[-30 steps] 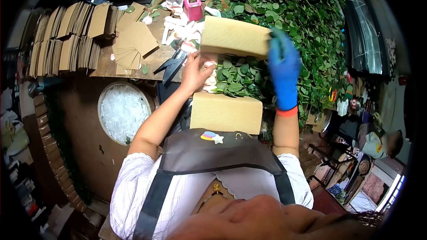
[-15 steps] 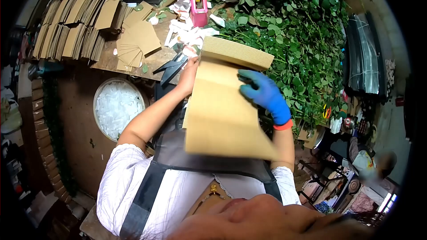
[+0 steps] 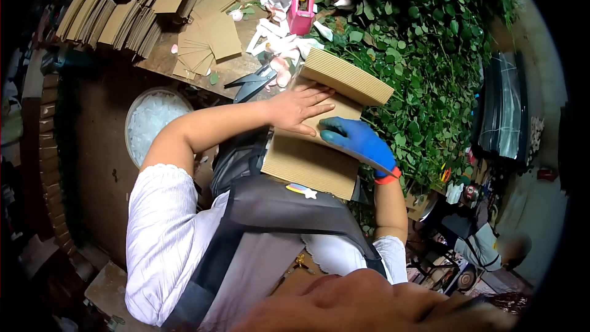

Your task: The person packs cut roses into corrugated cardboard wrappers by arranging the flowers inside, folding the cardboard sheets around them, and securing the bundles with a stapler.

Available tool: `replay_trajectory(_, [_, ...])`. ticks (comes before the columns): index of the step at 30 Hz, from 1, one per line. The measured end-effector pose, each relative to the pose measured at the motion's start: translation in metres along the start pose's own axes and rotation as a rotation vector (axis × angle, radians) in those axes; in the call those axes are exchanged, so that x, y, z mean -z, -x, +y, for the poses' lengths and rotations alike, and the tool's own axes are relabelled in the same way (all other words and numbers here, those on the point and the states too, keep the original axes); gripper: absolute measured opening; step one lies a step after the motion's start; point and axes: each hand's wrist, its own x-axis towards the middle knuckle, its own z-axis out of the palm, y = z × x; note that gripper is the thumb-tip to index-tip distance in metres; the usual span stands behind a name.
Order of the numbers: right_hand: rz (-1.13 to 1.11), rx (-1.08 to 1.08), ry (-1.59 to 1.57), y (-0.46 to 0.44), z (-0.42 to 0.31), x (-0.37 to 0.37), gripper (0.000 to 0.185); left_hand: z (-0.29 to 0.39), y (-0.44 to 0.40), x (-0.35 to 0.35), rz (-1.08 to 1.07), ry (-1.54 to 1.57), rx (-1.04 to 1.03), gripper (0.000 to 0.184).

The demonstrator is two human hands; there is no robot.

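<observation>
Left grip (image 3: 300, 109) | spread flat on cardboard (image 3: 347, 107) | earlier at its edge

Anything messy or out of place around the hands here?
Yes, mildly: white scraps and pink petals lie strewn on the table beside the pink tape dispenser, unlike the rows of brown cards. Also, only the right hand is gloved; the left hand is bare.

Cardboard wrap (image 3: 307, 158) lying before the person (image 3: 276, 209), scissors (image 3: 253, 85) resting left of it on the tabletop (image 3: 158, 61), tape dispenser (image 3: 300, 17) sitting behind them, foliage (image 3: 424, 67) spreading right, card stacks (image 3: 126, 15) standing far left, tub (image 3: 127, 129) sitting below at left.
</observation>
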Motion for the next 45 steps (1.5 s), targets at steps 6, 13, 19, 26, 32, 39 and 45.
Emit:
replay_trajectory(6, [0.111, 0.272, 0.556, 0.009, -0.025, -0.044, 0.053, 0.003, 0.0, -0.002, -0.057, -0.032, 0.012, 0.078])
replay_trajectory(13, [0.183, 0.494, 0.275, -0.043, -0.069, -0.046, 0.054, -0.006, 0.003, -0.02, 0.099, -0.051, -0.027, 0.068])
replay_trajectory(19, [0.515, 0.395, 0.71, -0.249, -0.122, -0.089, 0.083, 0.0, 0.004, -0.02, 0.107, 0.182, 0.049, 0.063])
replay_trajectory(26, [0.37, -0.015, 0.323, -0.34, -0.111, -0.095, 0.089, -0.007, 0.002, -0.034, 0.118, 0.026, -0.008, 0.06])
replay_trajectory(32, [0.503, 0.034, 0.051, -0.286, -0.093, -0.076, 0.055, 0.005, -0.003, -0.003, -0.037, 0.215, 0.133, 0.075])
replay_trajectory(39, [0.71, 0.644, 0.198, -0.19, -0.141, -0.032, 0.025, 0.005, 0.004, -0.015, 0.105, 0.188, 0.057, 0.072])
replay_trajectory(45, [0.561, 0.504, -0.101, -0.035, -0.105, 0.005, 0.021, 0.007, -0.004, 0.006, 0.104, 0.361, 0.053, 0.075])
